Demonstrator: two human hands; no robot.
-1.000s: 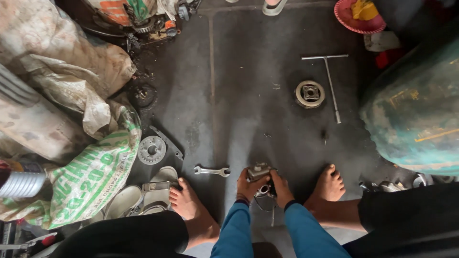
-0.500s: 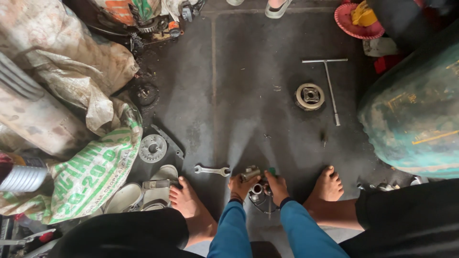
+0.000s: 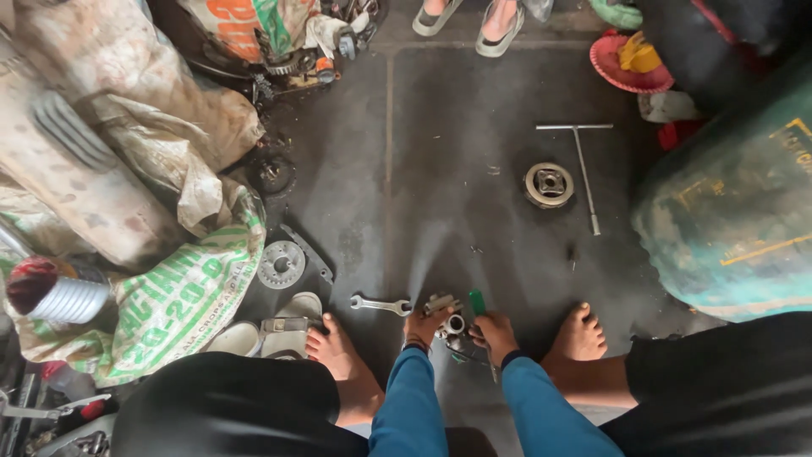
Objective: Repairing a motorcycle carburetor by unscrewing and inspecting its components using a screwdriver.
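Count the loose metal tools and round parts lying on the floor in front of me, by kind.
Spanner: 1
T-handle wrench: 1
Round metal parts: 3, namely a pulley-like ring, a flat disc and a dark gear-like wheel
Total: 5

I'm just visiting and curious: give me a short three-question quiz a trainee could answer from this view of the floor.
1. True or false: the spanner lies on the floor, in neither hand.
2. Which thing lies right of the metal pulley wheel? A) T-handle wrench B) white sandal C) printed sack
3. What do the left hand and right hand hold between them?

Key:
1. True.
2. A.
3. A small metal engine part, perhaps a carburettor; a green-handled tool sticks up by the right hand.
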